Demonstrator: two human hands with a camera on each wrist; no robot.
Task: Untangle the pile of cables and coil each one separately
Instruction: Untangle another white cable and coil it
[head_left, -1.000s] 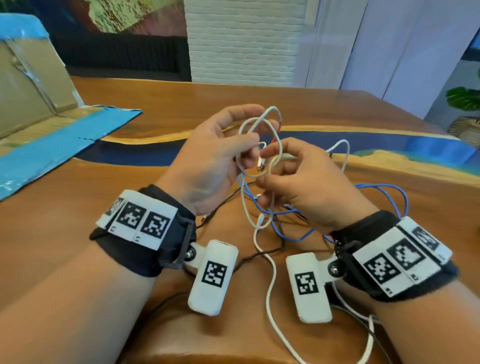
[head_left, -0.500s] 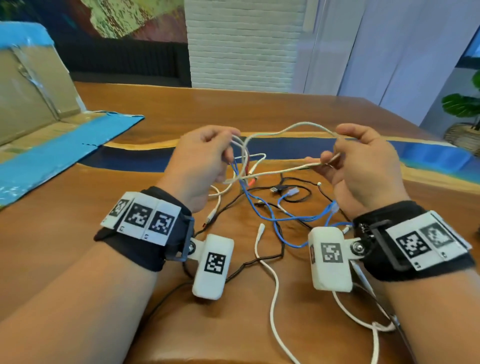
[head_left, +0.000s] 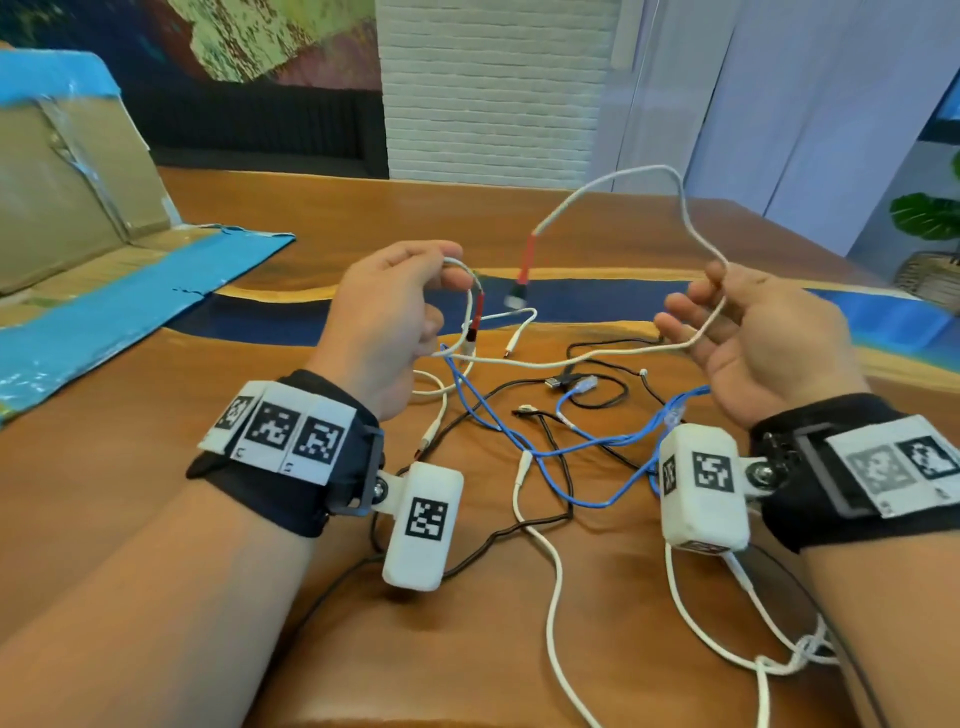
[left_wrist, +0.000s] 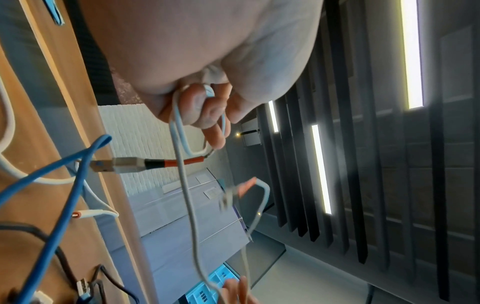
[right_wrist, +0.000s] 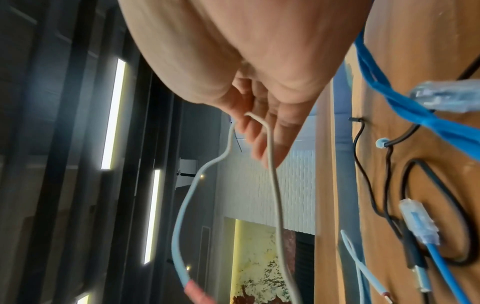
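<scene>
A white cable with red-sleeved ends (head_left: 613, 179) stretches in the air between my hands. My left hand (head_left: 447, 270) grips a small loop of it near one red end, fingers (left_wrist: 207, 115) curled round it, with its USB plug (left_wrist: 124, 164) pointing at the table. The cable drapes over the straight fingers (right_wrist: 259, 139) of my right hand (head_left: 696, 306). Its other red end (head_left: 527, 260) hangs free, blurred. Below lie a blue cable (head_left: 519, 447), a black cable (head_left: 550, 457) and another white cable (head_left: 550, 571), crossing each other on the wooden table (head_left: 156, 467).
An opened cardboard box with blue tape (head_left: 78, 208) lies at the table's left. The blue cable's clear plug (right_wrist: 418, 220) rests under my right wrist. A knotted white bundle (head_left: 805, 654) sits at the near right. A potted plant (head_left: 930, 218) stands beyond the far right edge.
My hands have drawn apart, the right one going right. Its pinch has loosened into straight fingers. The white cable's second red end has come out of the loops and hangs in the air.
</scene>
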